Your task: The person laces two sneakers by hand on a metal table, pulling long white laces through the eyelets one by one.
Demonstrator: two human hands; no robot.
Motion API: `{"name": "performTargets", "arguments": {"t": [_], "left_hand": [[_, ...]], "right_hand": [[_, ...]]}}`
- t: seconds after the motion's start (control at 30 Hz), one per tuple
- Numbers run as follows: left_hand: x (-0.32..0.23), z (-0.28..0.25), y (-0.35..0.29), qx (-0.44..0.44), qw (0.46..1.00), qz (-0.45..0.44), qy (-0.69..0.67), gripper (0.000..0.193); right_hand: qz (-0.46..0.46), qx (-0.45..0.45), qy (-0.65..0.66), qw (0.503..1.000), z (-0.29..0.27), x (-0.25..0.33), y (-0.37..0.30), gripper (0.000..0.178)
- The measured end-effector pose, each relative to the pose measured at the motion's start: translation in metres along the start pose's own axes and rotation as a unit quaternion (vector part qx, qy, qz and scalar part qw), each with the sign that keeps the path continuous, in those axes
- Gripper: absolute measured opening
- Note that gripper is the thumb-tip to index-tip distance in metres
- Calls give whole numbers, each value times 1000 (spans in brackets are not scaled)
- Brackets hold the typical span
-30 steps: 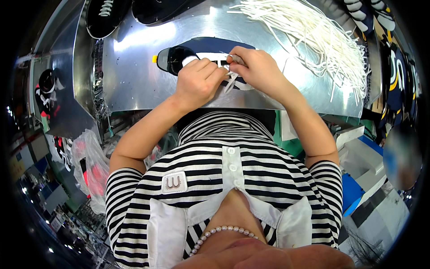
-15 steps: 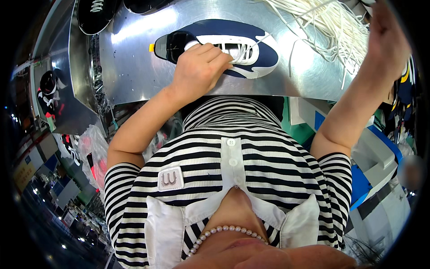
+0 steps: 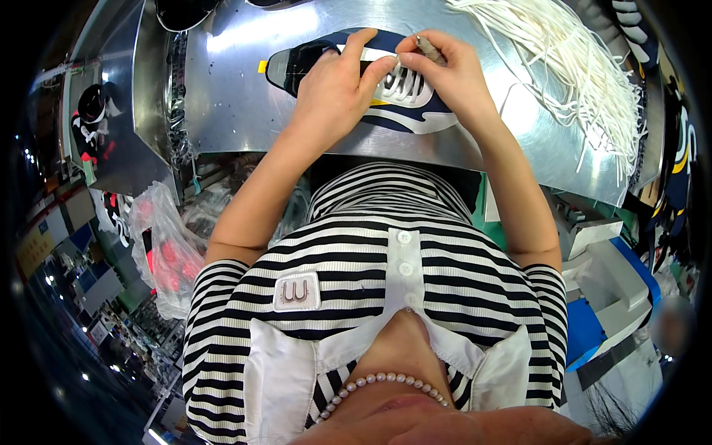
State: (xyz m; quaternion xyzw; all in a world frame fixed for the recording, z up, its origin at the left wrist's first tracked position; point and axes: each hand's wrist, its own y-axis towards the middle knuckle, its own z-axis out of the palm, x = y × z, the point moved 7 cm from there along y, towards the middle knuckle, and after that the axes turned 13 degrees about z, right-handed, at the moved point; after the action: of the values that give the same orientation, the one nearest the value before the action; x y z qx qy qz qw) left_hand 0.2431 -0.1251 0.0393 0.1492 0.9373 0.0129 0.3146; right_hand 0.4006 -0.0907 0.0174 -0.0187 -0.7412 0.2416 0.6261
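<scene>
A navy and white sneaker (image 3: pixel 415 122) lies sideways on the metal table, its dark opening to the left. White shoelace (image 3: pixel 404 85) crosses its eyelets in several rows. My left hand (image 3: pixel 334 89) grips the shoe near the opening, thumb at the upper rows of lace and index finger over the far side; its other fingertips are partly hidden. Close beside it, my right hand (image 3: pixel 456 78) has thumb and index finger pinched together at the eyelets. A short greyish-brown, wrapped-looking stick (image 3: pixel 430 50) is held among its fingers. Whether it also pinches lace, I cannot tell.
A large bundle of loose white shoelaces (image 3: pixel 571 81) spreads over the table's right side and hangs off its edge. A dark shoe (image 3: pixel 185 13) sits at the far left. Clear plastic bags (image 3: pixel 167 252) hang below left; a grey and blue machine (image 3: pixel 608 289) stands below right.
My right hand has come down from the far upper right to the shoe beside my left hand. The lace strand stretched toward it no longer shows. My left hand has shifted slightly right and up.
</scene>
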Motion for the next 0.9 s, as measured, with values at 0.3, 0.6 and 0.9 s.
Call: {"name": "performTargets", "arguments": {"t": [0.3, 0.6, 0.9], "left_hand": [[6, 4, -5, -110, 994, 2, 12, 47], [8, 6, -6, -109, 994, -16, -8, 47], [-6, 8, -11, -106, 990, 89, -37, 37]], "right_hand": [[-41, -17, -22, 999, 2, -1, 1, 22], [-83, -53, -212, 972, -5, 4, -31, 13], [-187, -115, -360, 907, 33, 17, -22, 28]]}}
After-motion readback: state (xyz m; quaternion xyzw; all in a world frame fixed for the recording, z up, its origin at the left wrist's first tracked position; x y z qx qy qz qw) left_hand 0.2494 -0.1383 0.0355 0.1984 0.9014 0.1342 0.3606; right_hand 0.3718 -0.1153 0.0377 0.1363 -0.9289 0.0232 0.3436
